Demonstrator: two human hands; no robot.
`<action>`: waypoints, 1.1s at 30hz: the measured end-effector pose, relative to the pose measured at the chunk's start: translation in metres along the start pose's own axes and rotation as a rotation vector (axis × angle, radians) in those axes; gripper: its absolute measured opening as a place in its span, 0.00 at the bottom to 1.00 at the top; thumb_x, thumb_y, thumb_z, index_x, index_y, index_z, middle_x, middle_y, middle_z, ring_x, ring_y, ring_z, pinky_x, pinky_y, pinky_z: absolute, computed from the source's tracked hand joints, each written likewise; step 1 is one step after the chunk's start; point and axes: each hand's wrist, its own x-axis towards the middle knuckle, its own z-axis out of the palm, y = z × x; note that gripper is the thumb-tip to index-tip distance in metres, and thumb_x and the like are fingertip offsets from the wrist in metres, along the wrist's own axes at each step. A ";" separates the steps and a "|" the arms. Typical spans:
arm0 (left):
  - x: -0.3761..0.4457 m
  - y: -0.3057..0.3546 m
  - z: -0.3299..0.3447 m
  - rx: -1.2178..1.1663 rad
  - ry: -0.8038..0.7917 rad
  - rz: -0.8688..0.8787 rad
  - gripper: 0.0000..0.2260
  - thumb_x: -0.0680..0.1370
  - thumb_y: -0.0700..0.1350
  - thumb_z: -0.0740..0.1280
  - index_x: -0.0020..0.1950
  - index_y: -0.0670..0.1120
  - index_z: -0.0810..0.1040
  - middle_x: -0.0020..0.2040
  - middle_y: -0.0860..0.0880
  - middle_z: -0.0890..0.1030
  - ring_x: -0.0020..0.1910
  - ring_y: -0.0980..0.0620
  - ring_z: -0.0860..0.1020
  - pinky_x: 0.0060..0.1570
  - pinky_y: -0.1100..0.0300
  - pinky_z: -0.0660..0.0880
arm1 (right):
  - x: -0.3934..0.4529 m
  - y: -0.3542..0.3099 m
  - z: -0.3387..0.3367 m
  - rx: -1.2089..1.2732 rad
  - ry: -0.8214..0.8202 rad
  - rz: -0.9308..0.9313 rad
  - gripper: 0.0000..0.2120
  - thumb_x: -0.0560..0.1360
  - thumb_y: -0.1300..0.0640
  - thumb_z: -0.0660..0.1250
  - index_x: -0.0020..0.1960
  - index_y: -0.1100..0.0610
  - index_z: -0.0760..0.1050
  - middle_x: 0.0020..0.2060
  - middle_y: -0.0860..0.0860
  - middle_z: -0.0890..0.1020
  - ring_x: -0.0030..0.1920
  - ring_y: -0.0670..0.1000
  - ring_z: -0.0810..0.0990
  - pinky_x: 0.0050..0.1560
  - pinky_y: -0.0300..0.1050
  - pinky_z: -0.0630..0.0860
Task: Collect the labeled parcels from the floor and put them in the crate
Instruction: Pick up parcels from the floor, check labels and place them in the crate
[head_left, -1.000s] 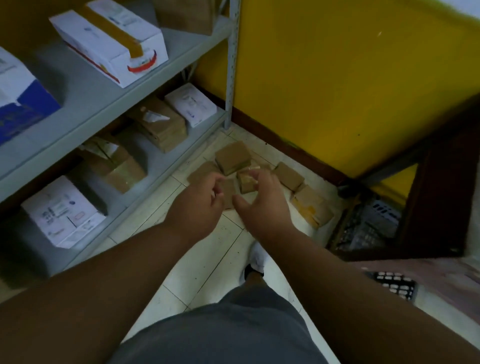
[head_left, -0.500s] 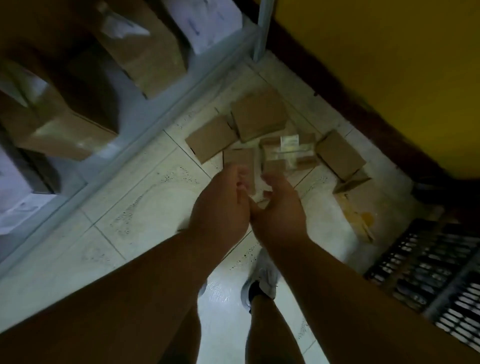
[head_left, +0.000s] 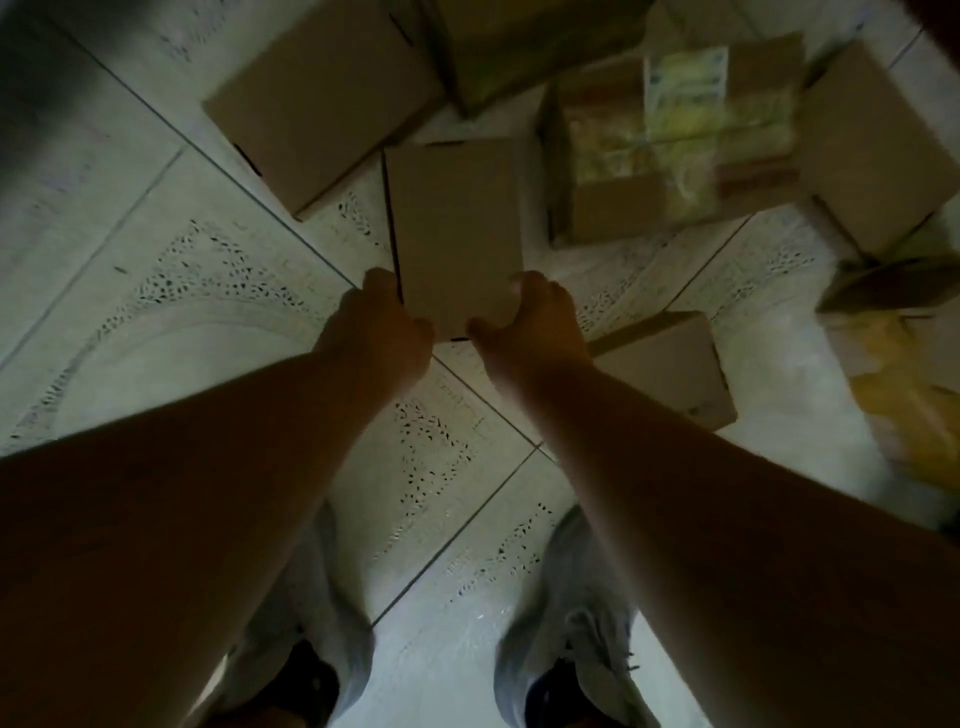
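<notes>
Hands now at the near parcel.
We have dropped low since a moment ago; left hand (head_left: 376, 325) and right hand (head_left: 530, 319) curl round the plain parcel (head_left: 454, 228), pickup starting.

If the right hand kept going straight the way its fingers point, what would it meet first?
Likely the plain brown parcel directly ahead; the right hand already sits at its near right corner, though contact is hard to confirm in this dim view.
</notes>
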 end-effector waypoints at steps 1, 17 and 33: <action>0.011 -0.002 0.006 -0.031 -0.011 -0.022 0.27 0.79 0.48 0.66 0.75 0.49 0.60 0.63 0.43 0.76 0.47 0.48 0.75 0.33 0.60 0.67 | 0.013 0.000 0.005 -0.024 -0.038 0.035 0.36 0.74 0.44 0.70 0.76 0.47 0.59 0.72 0.56 0.66 0.68 0.60 0.72 0.63 0.60 0.76; -0.173 0.073 -0.188 -0.282 0.137 0.248 0.31 0.72 0.52 0.76 0.71 0.45 0.71 0.60 0.51 0.79 0.57 0.53 0.79 0.43 0.73 0.68 | -0.191 -0.137 -0.138 0.239 0.215 -0.054 0.29 0.78 0.41 0.60 0.75 0.51 0.61 0.66 0.55 0.73 0.61 0.57 0.78 0.61 0.61 0.76; -0.530 0.189 -0.581 -0.870 0.374 0.521 0.34 0.67 0.76 0.59 0.60 0.53 0.75 0.54 0.50 0.83 0.53 0.46 0.82 0.55 0.44 0.78 | -0.559 -0.424 -0.376 0.458 0.314 -0.648 0.35 0.72 0.33 0.65 0.74 0.31 0.53 0.60 0.48 0.79 0.48 0.49 0.85 0.40 0.54 0.85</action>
